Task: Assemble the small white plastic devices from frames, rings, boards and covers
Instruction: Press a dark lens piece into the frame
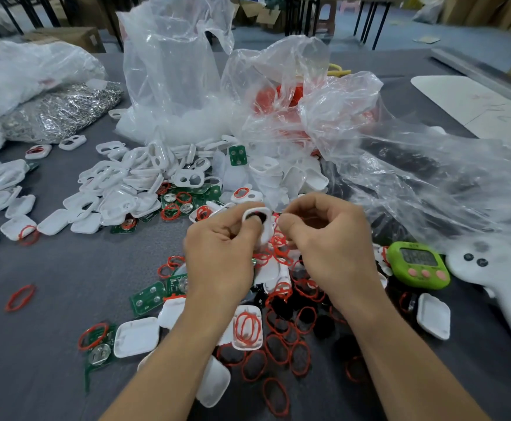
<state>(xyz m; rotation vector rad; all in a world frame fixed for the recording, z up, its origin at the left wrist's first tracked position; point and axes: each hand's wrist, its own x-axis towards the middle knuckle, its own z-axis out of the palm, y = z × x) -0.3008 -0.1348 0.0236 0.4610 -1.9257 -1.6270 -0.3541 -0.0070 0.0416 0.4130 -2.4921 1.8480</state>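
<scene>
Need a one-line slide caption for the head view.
Left hand holds a white frame, right hand curled beside it, over red rings, green boards and white covers on a grey table.

White frame (258, 218) held upright above scattered red rings (278, 344).

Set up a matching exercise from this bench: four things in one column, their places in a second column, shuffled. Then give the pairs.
Things
1. green timer
2. white frame
3. lone red ring
4. pile of silver metal parts

Places
A. far left, towards the back of the table
B. on the right, beside the white controller
C. held in the left hand
D. alone on bare table, near left

Pairs: 1-B; 2-C; 3-D; 4-A
</scene>
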